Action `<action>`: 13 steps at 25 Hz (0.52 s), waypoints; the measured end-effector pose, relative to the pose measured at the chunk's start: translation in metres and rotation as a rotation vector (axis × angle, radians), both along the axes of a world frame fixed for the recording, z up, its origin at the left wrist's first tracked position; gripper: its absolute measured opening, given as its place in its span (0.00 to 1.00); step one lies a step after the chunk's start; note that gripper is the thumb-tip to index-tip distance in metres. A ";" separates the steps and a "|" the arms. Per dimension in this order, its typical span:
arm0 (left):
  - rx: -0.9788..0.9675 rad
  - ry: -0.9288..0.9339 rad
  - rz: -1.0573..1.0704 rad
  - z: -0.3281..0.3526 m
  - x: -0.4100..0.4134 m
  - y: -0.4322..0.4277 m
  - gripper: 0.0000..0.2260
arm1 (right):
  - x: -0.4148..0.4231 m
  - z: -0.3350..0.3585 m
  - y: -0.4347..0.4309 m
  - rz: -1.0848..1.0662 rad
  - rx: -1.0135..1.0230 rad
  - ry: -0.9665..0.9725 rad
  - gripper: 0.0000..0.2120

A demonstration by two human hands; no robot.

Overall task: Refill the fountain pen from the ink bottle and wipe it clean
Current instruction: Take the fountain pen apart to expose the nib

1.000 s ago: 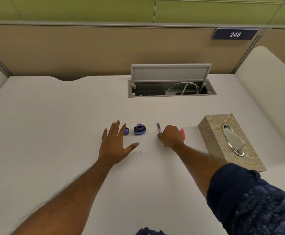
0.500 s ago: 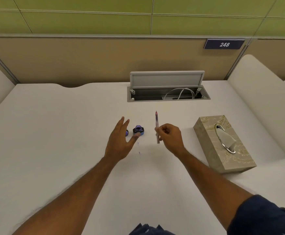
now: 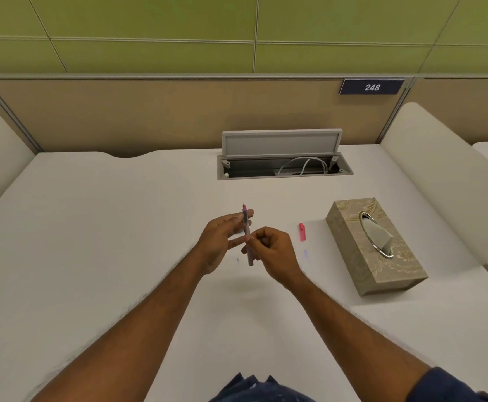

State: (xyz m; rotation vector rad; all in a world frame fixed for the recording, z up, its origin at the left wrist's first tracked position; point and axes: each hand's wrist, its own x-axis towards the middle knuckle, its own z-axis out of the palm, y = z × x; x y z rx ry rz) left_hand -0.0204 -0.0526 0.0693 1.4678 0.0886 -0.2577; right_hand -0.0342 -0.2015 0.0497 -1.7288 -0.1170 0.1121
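Right hand (image 3: 268, 250) pinching pen (image 3: 247, 237)

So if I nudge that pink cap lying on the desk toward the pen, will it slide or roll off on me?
The pink cap is small and rounded, so it is probably very light and apt to roll sideways rather than slide. It lies on bare, smooth-looking desk, apart from the tissue box, with little to stop it. It looks like rigid plastic, so a pinch should hold.

The desk (image 3: 106, 227) looks matt white, smooth; the tissue box (image 3: 353, 256) wears patterned beige covering with a shiny metal ring (image 3: 377, 248); the pen cap (image 3: 302, 232) seems pink plastic.
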 end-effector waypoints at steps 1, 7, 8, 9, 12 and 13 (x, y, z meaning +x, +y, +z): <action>0.001 -0.012 -0.002 0.002 -0.001 0.000 0.16 | -0.002 -0.001 0.000 0.006 -0.005 -0.005 0.09; 0.013 -0.038 -0.015 0.003 -0.006 -0.004 0.14 | -0.011 -0.003 0.000 0.046 0.024 -0.002 0.11; 0.013 -0.044 -0.008 0.003 -0.007 -0.004 0.14 | -0.011 -0.002 0.000 0.066 0.047 0.011 0.13; 0.019 -0.051 0.000 0.003 -0.008 -0.004 0.14 | -0.012 -0.001 0.001 0.083 0.073 0.029 0.16; 0.011 -0.039 0.055 0.003 -0.009 -0.007 0.11 | -0.012 0.000 0.002 0.076 0.068 0.063 0.16; 0.001 -0.026 0.079 0.002 -0.009 -0.008 0.11 | -0.012 0.000 0.002 0.059 0.046 0.062 0.16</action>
